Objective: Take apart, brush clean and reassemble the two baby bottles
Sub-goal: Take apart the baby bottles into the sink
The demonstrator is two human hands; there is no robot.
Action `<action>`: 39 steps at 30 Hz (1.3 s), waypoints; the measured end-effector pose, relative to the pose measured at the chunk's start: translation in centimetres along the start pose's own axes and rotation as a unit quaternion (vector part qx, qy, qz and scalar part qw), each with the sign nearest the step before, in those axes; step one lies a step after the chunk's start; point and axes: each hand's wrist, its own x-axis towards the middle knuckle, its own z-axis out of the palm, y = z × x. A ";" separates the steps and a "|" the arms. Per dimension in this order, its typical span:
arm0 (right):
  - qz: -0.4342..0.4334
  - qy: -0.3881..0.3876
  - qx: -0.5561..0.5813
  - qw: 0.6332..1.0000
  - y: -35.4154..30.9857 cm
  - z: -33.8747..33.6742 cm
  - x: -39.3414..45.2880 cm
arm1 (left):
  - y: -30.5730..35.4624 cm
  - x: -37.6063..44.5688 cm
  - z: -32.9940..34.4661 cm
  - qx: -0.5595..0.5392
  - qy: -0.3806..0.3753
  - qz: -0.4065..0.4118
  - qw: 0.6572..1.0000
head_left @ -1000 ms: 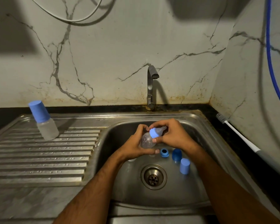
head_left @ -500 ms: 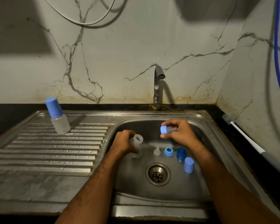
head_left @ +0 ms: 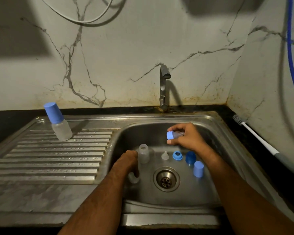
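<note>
My right hand (head_left: 187,138) pinches a light blue collar with a clear teat (head_left: 172,134) above the basin of the sink (head_left: 210,126). A clear bottle body (head_left: 143,153) stands upright on the basin floor. My left hand (head_left: 128,162) lies just left of it, fingers loosely curled and none round the bottle. A small clear piece (head_left: 133,179) lies under that hand. On the basin floor also sit a clear teat (head_left: 164,156), a blue ring (head_left: 177,156), a dark blue cap (head_left: 190,157) and a light blue cap (head_left: 198,169). A second, assembled bottle (head_left: 58,122) stands on the drainboard.
The tap (head_left: 163,87) stands behind the basin, and the drain (head_left: 166,179) is at its middle. A white-handled bottle brush (head_left: 255,134) lies on the dark counter to the right. The ribbed drainboard (head_left: 49,160) stretches to the left.
The collar with teat came off the bottle body and stayed in my right hand. My left hand lowered the body and stood it on the basin floor.
</note>
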 end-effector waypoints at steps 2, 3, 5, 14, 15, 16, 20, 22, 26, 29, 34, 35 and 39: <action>-0.002 -0.002 -0.001 1.000 0.0 0.1 0.0 | 0.0 0.0 0.1 0.017 -0.034 -0.002 0.999; -0.002 -0.002 0.000 1.000 0.0 0.1 0.0 | 0.1 0.0 0.0 0.020 -0.044 -0.003 0.999; 0.000 -0.001 0.001 1.000 0.0 0.1 -0.1 | 0.1 -0.2 -0.3 0.015 -0.051 -0.003 0.999; 0.013 0.001 0.011 1.000 -0.2 0.2 0.0 | 2.1 -1.2 -3.4 -0.294 0.163 0.128 0.933; 0.013 -0.003 0.012 1.000 -0.2 0.3 -0.1 | 2.6 -1.3 -3.6 -0.373 0.167 0.143 0.901; 0.011 -0.007 0.011 1.000 -0.3 0.3 -0.2 | 3.2 -1.4 -3.6 -0.448 0.155 0.154 0.867; 0.004 -0.027 0.007 1.000 -0.3 0.6 -0.4 | 4.9 -1.7 -3.4 -0.631 0.032 0.194 0.751; 0.011 -0.029 -0.002 1.000 -0.3 0.8 -0.5 | 5.4 -1.5 -3.0 -0.648 0.001 0.209 0.732; 0.017 -0.062 0.013 0.998 -0.3 0.8 -0.3 | 5.7 -0.7 -2.7 -0.678 0.003 0.202 0.706; 0.078 -0.061 0.183 0.978 -0.4 0.1 -0.4 | 5.1 -0.1 -3.1 -0.728 -0.017 0.191 0.658; 0.144 -0.002 0.324 0.935 -1.2 0.1 -0.4 | 5.2 0.0 -3.5 -0.731 -0.033 0.211 0.648; 0.152 0.004 0.306 0.940 -1.2 0.3 -0.4 | 5.4 -0.1 -3.3 -0.725 -0.031 0.213 0.654; 0.161 0.003 0.274 0.948 -1.0 0.5 -0.5 | 5.7 -0.5 -3.3 -0.712 -0.025 0.216 0.668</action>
